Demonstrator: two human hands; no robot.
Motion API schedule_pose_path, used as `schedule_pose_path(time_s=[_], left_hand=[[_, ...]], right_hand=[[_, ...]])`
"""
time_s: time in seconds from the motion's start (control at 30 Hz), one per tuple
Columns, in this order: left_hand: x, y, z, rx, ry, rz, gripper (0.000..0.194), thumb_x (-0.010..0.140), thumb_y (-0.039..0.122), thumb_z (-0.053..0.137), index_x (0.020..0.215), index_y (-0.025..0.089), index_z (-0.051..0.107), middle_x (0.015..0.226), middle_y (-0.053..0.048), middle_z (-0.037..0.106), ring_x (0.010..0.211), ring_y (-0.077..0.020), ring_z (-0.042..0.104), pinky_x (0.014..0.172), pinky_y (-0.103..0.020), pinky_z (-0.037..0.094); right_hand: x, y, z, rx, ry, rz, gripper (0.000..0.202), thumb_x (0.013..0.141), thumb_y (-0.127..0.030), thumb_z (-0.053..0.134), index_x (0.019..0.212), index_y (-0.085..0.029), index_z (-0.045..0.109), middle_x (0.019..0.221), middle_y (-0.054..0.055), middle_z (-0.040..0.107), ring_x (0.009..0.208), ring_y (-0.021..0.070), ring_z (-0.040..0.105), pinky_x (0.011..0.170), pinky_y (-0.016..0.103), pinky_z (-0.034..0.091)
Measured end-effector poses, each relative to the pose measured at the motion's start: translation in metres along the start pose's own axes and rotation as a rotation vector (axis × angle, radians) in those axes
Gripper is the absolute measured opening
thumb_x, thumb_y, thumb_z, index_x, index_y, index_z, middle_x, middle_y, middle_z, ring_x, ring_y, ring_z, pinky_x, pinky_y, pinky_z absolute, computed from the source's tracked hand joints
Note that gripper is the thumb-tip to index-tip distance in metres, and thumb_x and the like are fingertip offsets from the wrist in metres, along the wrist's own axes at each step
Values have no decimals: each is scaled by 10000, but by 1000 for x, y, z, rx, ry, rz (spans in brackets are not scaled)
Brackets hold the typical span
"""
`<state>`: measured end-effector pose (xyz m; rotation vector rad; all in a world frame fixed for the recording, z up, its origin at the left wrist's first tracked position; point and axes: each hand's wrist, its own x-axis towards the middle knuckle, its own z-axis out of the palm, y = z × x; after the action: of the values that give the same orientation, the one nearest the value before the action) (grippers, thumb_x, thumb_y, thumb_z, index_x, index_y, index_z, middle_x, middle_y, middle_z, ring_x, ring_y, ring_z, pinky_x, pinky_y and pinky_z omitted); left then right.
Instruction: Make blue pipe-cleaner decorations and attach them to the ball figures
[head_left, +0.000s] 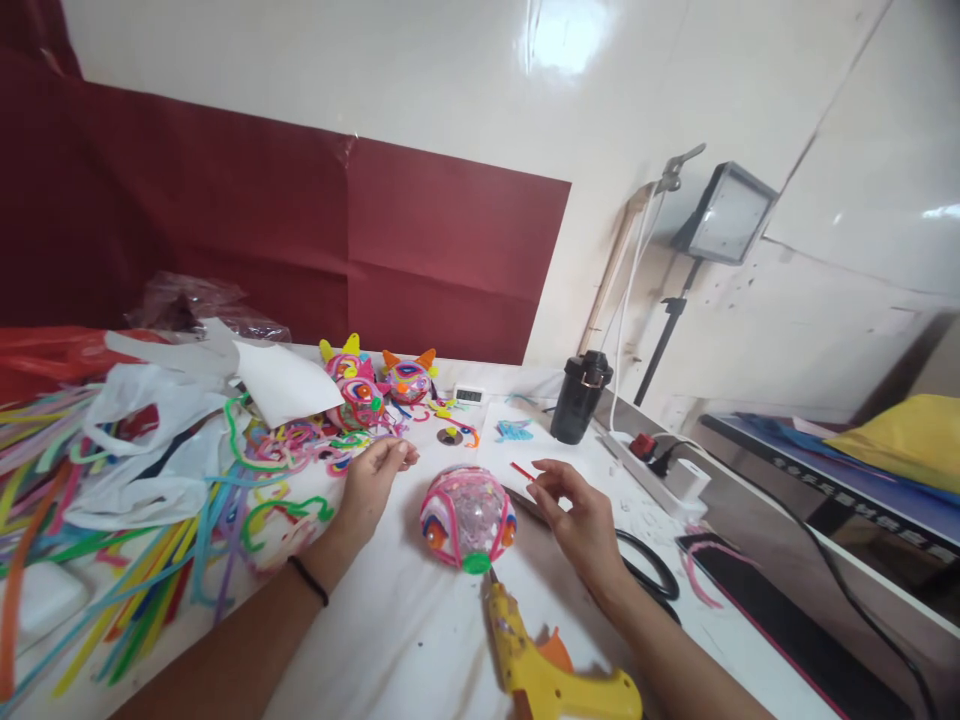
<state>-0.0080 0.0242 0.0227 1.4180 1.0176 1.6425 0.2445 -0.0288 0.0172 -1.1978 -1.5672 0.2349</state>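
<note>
Pipe cleaners and white plastic bags (142, 450) crowd the left of the worktop (375, 630), close to the left forearm. A yellow glue gun (525, 645) lies between the forearms, its nozzle at the green nose of the decorated clear ball (469, 520); whether they touch, I cannot tell. The ball sits on the worktop, between the hands and slightly nearer the wearer. Black-handled scissors (649, 565) lie partly hidden under the right forearm. Behind stand 1 black bottle (581, 397) and 1 small digital clock (469, 396); 1 power strip (649, 470) runs along the right side.

At least 2 eared balls (409, 378) stand at the back, overlapping too much for a sure count. There is 1 glue gun and 1 clear ball in front.

The right hand (566, 500) pinches 1 thin red strip (523, 471) between thumb and fingers, raised right of the ball. The left hand (379, 475) is raised left of it, thumb and fingertips together; I cannot tell whether it grips anything. Both forearms reach forward, and the left wrist wears 1 black band (308, 580).
</note>
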Motion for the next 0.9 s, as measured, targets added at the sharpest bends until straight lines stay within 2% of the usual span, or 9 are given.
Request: schedule_pose_path(time_s=[0.2,0.3,0.4,0.5,0.6,0.7,0.73,0.8,0.9], left_hand=[[11,-4,-11,-28,171,8,258,709,401,620,734,145,633,659,-29,655,642,-163,614,617,-277,491],[16,-7,-18,-40,249,12,261,737,416,584,731,155,595,609,-1,613,577,-138,578,584,-259,475],[20,-9,-25,-32,247,3,263,771,428,541,700,175,549,547,34,544,543,-124,543,572,-245,459],[21,-4,-27,-15,66,-42,265,753,436,581,730,172,582,595,6,594,613,-152,588,614,-268,480],[15,9,-25,16,-302,-75,341,747,425,616,991,188,594,979,-93,668,906,-219,627,773,-342,500],[4,25,-20,162,-718,10,689,640,350,746,1259,268,454,1330,-105,485,1233,-273,441,989,-413,390],[0,30,-18,221,-804,50,814,585,326,788,1305,286,411,1389,-100,422,1279,-292,383,1026,-432,350],[-6,37,-14,324,-873,137,925,518,310,827,1334,288,392,1453,-96,328,1320,-325,308,1071,-457,282],[-10,42,-8,459,-885,229,946,486,312,838,1329,277,410,1460,-97,308,1331,-354,265,1097,-487,214]], right_hand=[[6,4,-6,-17,31,91,223,799,-362,554,941,-194,590,726,21,614,645,162,546,612,280,440],[13,3,-10,-10,28,98,241,831,-381,503,962,-191,571,641,1,569,613,161,538,596,283,432],[18,0,-14,-5,-42,116,259,867,-389,439,1000,-189,538,558,-28,511,526,145,500,528,269,417],[18,-4,-17,-29,-192,62,245,854,-337,464,1044,-195,524,691,9,591,598,148,549,562,274,450],[11,-8,-23,-97,-283,-27,253,799,-255,525,1047,-207,537,954,61,613,742,160,594,624,289,479],[1,-11,-31,-134,-289,-42,263,788,-201,516,1049,-204,538,957,65,613,756,161,594,626,290,482],[-2,-12,-34,-144,-287,-38,270,787,-188,514,1055,-201,537,942,62,615,753,160,591,629,290,480],[-8,-13,-37,-160,-304,-25,287,781,-167,521,1066,-196,533,928,57,616,750,160,584,634,287,477],[-14,-15,-35,-184,-370,-66,333,758,-153,565,1087,-196,531,1008,69,607,847,182,580,725,310,476]])
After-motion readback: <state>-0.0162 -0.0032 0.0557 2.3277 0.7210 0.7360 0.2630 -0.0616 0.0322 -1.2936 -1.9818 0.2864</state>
